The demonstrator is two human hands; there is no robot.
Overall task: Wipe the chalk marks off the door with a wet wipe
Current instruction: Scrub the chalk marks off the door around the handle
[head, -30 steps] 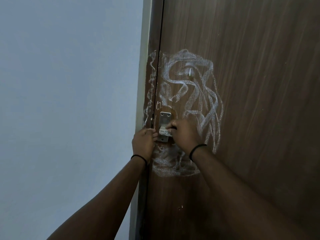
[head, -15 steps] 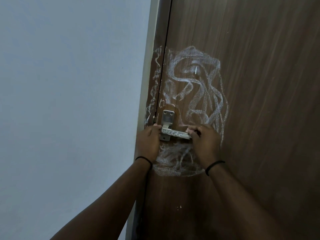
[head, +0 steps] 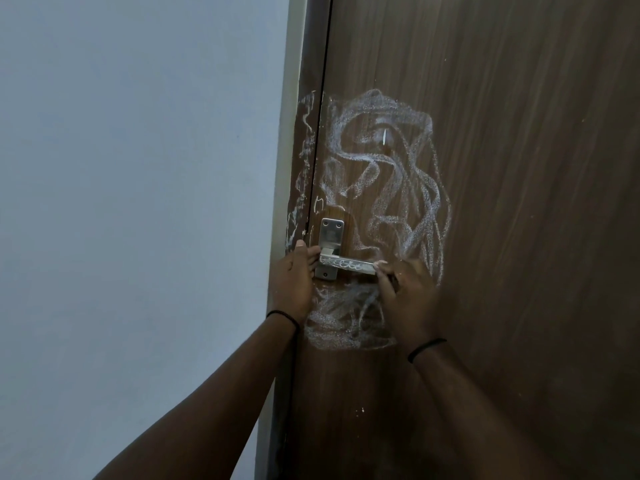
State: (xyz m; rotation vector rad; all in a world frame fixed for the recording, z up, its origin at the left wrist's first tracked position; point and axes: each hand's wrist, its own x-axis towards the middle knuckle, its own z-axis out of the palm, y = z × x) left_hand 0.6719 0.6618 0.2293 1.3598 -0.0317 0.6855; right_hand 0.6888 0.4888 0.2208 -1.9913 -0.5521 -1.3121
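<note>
**Both hands at the handle, chalk all around**

Brown wood-grain door point(head: 519, 168) fills the right half of the frame; pale wall point(head: 138, 168) takes the left. White chalk marks point(head: 391, 174) loop in a broad scribble at centre frame above the handle, with a second patch just below it and thinner streaks up the door frame point(head: 306, 150) left of the gap.

Metal lever handle point(head: 348, 264) sits centre frame, lever level and pointing right, chalk squiggles along its top face. Backplate point(head: 330, 233) upright behind it.

Left hand point(head: 294, 275) rests at the door's edge, thumb reaching onto the lever's root by the backplate; fingers out of sight, so cannot tell how they lie. Right hand point(head: 408, 296) is at the lever's free end, fingers curled, fingertips touching the tip. Whether it holds anything is hidden. Hands apart, one at each end of the lever.

No wet wipe can be made out. A dark band on each wrist.
</note>
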